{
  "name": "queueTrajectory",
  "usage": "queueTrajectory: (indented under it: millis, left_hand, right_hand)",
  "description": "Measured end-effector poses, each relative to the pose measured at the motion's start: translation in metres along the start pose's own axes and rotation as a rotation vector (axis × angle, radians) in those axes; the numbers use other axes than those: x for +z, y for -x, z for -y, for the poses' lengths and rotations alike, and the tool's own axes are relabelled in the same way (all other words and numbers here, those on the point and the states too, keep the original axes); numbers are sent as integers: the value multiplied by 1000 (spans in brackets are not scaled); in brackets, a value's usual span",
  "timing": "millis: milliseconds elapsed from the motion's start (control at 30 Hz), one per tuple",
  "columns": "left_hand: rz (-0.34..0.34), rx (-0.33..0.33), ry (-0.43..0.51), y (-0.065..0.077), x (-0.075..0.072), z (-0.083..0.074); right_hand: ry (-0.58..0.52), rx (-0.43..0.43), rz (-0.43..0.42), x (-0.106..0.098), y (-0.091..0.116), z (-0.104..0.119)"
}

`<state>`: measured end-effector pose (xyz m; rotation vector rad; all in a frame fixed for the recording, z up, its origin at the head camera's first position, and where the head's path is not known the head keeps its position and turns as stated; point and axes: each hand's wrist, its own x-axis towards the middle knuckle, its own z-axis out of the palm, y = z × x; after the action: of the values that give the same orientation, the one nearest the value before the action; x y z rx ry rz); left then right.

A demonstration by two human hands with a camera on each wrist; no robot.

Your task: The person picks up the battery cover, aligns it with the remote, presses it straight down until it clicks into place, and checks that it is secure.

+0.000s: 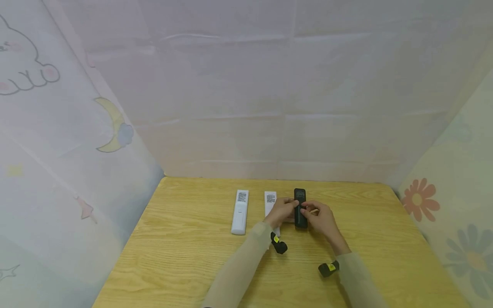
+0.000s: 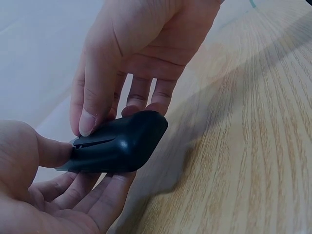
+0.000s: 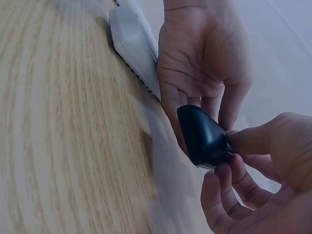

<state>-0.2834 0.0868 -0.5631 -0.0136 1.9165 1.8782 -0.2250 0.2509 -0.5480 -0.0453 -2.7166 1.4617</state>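
Both hands hold a black remote control [image 1: 300, 218] up off the table, its labelled back facing up. From the left side, my left hand [image 1: 283, 211] grips it, with the thumb on top and fingers underneath, as the left wrist view shows. My right hand [image 1: 321, 218] pinches its other edge; the thumb [image 2: 87, 122] presses the back beside a narrow slot. To the left, a white remote control [image 1: 240, 214] lies back up on the table. A second white remote control [image 1: 270, 198] lies nearer, partly hidden by my left hand and wrist.
The wooden table [image 1: 185, 222] runs back to a papered wall [image 1: 285, 128], with printed side walls at left and right. A small black device [image 1: 279, 244] is at the left wrist, and another black device [image 1: 328, 269] is at the right wrist.
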Motion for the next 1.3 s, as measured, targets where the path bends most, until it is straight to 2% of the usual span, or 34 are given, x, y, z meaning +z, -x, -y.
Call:
queueTrajectory:
  millis: [233,500,833,1067,1300]
  left_hand:
    - [2,0,-24,-1,1,1]
    - [0,4,9,-4,1,1]
    - [8,3,22,-4,0,3]
    - [-18,-3,16,-3,3,4]
    - [-29,3,-4,0,4,2]
  right_hand:
    - [-16,16,-7,1,0,1]
    - [-51,42,-14,1,0,1]
    - [-35,97,30,0,2,4]
    - [-44,155,56,1,0,1]
    - [-42,168,82,0,-2,-1]
